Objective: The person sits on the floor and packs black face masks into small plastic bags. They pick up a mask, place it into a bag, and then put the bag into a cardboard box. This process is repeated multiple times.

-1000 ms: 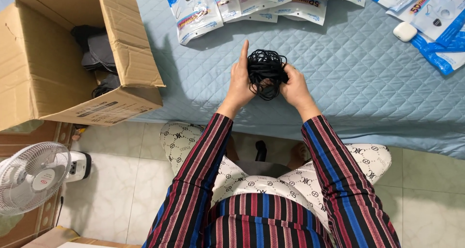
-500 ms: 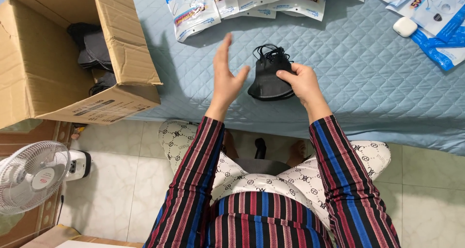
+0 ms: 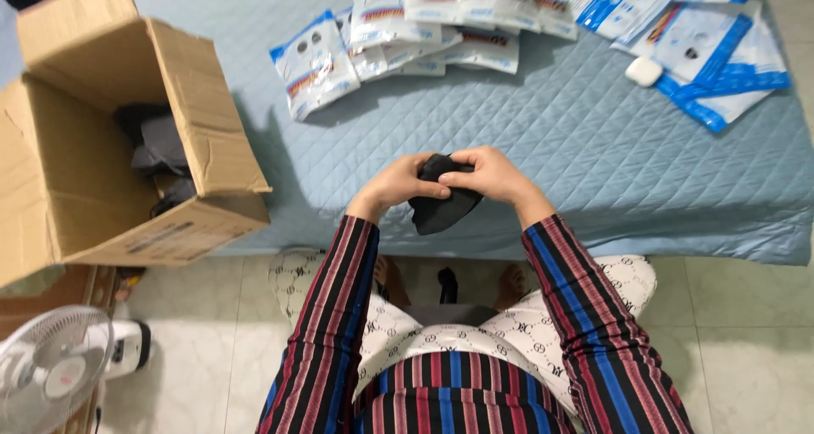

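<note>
Back in from its open spread, left hand point(image 3: 392, 186) now meeting right hand point(image 3: 490, 175), both clamped on the black mask point(image 3: 441, 207), pinched flat above the bed's point(image 3: 593, 146) near edge, probably for folding.

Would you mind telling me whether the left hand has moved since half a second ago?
Yes. The left hand was open and apart from the black item; it has closed onto it, toward the right hand, judged against the cardboard box.
</note>
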